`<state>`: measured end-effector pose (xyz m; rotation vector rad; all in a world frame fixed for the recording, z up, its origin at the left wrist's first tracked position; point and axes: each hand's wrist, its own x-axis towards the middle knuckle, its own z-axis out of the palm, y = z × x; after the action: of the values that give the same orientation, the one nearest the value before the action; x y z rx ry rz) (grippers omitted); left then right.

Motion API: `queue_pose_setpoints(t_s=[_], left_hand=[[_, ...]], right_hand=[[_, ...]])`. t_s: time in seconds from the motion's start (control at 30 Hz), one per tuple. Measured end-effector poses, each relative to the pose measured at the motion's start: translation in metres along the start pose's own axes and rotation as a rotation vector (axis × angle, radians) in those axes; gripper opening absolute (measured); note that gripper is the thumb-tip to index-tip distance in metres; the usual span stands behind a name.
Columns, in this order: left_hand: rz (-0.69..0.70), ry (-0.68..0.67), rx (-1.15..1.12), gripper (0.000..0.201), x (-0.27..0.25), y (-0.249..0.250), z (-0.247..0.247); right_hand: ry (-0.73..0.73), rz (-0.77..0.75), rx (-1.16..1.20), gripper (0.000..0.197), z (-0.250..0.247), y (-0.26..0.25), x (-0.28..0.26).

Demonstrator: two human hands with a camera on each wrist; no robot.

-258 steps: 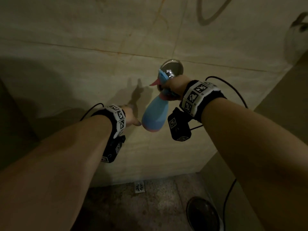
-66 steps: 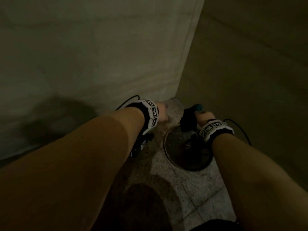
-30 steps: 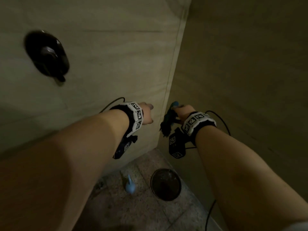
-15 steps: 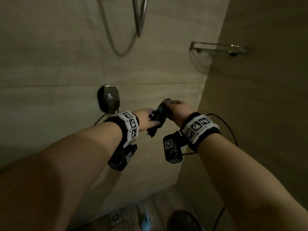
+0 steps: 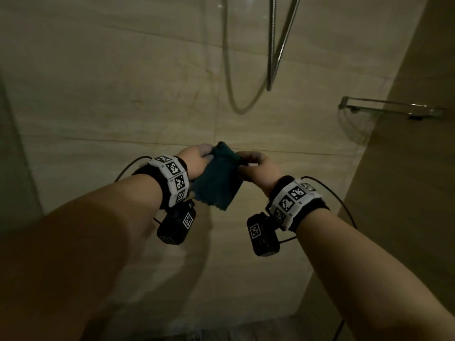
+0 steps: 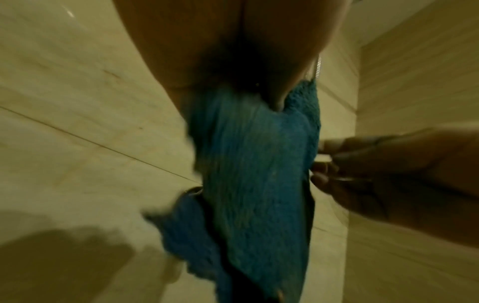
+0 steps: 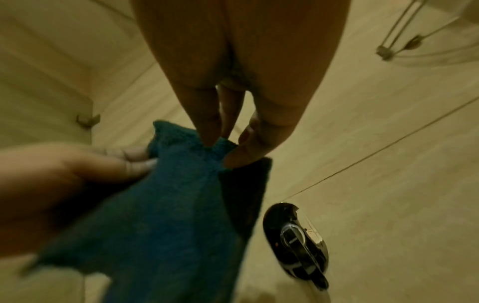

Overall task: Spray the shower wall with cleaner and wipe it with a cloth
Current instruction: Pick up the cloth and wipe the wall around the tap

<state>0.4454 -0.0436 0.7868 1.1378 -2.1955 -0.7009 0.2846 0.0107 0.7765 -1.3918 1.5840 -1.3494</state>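
Observation:
A dark teal cloth point(image 5: 218, 179) hangs between both hands in front of the beige shower wall point(image 5: 123, 94). My left hand point(image 5: 197, 157) grips its upper left edge, and my right hand point(image 5: 253, 163) pinches its upper right corner. In the left wrist view the cloth point(image 6: 254, 174) drops from the left palm, with the right hand's fingers point(image 6: 326, 162) at its side. In the right wrist view the right fingers point(image 7: 207, 131) pinch the cloth point(image 7: 168, 205) beside the left hand point(image 7: 64, 180). The spray bottle is out of view.
A shower hose point(image 5: 246, 104) loops down the wall above the hands. A glass corner shelf point(image 5: 384, 109) sticks out at the right. The chrome mixer valve point(image 7: 298, 239) sits on the wall below the cloth. A side wall point(image 5: 406, 193) closes the right.
The view has risen from the floor to the wall. The cloth, bunched in the right hand before, is now spread out between both hands, with the left hand gripping it too.

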Motion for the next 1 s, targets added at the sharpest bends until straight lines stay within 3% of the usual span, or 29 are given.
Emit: queue_pose_setpoints(t_s=[0.13,0.33,0.4,0.53,0.67,0.77,0.87,1.0], left_hand=[[-0.030,-0.067,0.041,0.031,-0.006,-0.013,-0.017],[-0.080,-0.028,0.135,0.034,-0.010,-0.030,-0.040],[-0.109,0.018,0.175,0.033,-0.009,-0.039,-0.046],[-0.178,0.115,0.123,0.028,-0.006,-0.064,-0.054],[-0.194,-0.012,-0.031,0.014,-0.010,-0.078,-0.054],[-0.193,-0.085,-0.153,0.036,-0.012,-0.079,-0.053],[-0.196,-0.103,-0.308,0.030,-0.008,-0.080,-0.058],[-0.204,-0.028,-0.390,0.038,0.000,-0.083,-0.067]], right_hand=[[-0.025,-0.034,-0.237,0.035,0.021,0.010,0.011],[-0.135,0.001,-0.164,0.007,0.048,0.009,0.022],[-0.156,0.046,-0.130,0.017,0.055,0.004,0.029],[-0.143,0.192,0.127,0.015,0.071,-0.009,0.041],[-0.127,0.387,0.512,0.010,0.087,-0.022,0.047],[-0.186,0.409,0.597,0.011,0.097,-0.027,0.052],[-0.181,0.417,0.731,0.011,0.102,-0.037,0.054],[-0.146,0.389,0.807,0.016,0.105,-0.048,0.058]])
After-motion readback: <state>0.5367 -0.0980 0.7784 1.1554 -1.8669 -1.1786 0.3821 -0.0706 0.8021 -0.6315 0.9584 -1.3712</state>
